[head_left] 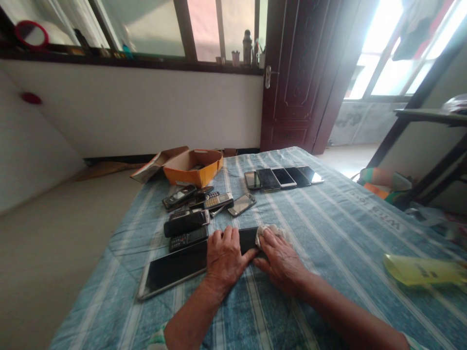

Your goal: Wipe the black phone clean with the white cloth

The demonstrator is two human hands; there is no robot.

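Note:
A tablet with a dark screen and pale frame lies slantwise on the striped cloth-covered surface. My left hand grips across its middle, fingers curled over the far edge and thumb pointing right. At the tablet's right end, my right hand presses a crumpled white cloth onto it, hiding that end. The two thumbs nearly meet. Just beyond the tablet is a pile of old mobile phones, with a black keypad phone closest to it and a silver phone on top. A grey touchscreen phone lies beside the pile.
An orange cardboard box stands with its lid up behind the pile. Several smartphones lie in a row at the far right. A yellow translucent item is near the right edge. Beyond are a dark red door and a windowsill.

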